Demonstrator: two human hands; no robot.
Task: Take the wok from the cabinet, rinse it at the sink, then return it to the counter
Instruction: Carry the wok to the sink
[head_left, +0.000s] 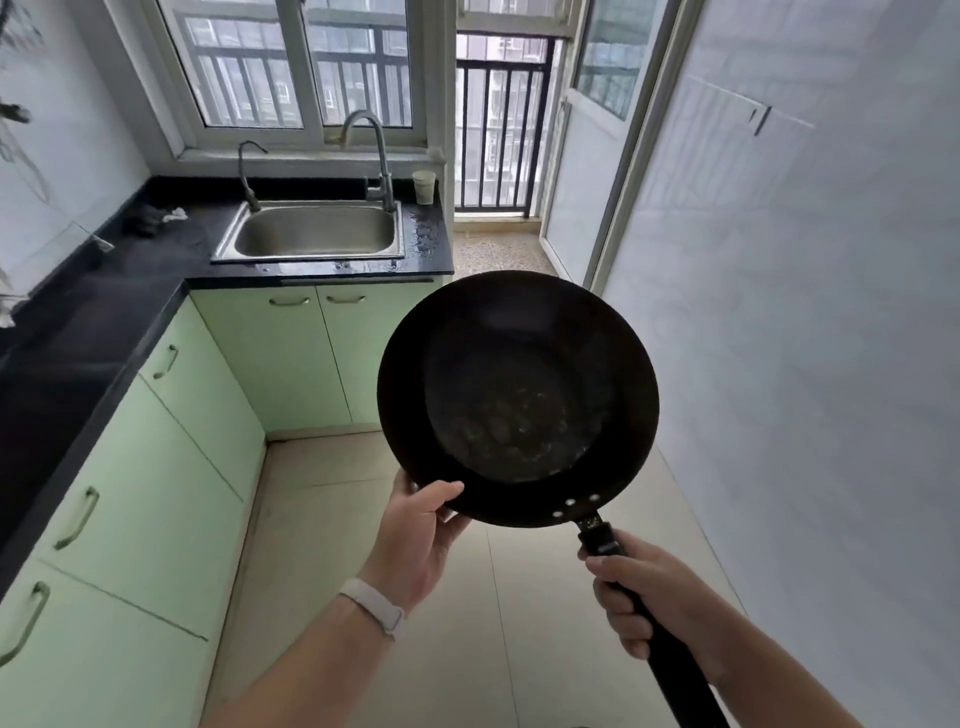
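Note:
A black wok (517, 397) with a long black handle hangs in the air above the tiled floor, its inside tilted toward me. My right hand (647, 597) is closed around the handle at the lower right. My left hand (423, 535) supports the wok's near rim from below, thumb on the edge. The steel sink (311, 231) with its tall faucet (371, 156) lies ahead at the back, set in the dark counter (104, 291). The green cabinet doors (291, 358) under the counter are all closed.
A paper cup (424, 187) stands on the counter right of the faucet. A dark rag (153, 218) lies left of the sink, beside a small second tap (248, 174). A balcony door with railing (496, 130) is behind; a white wall runs along the right.

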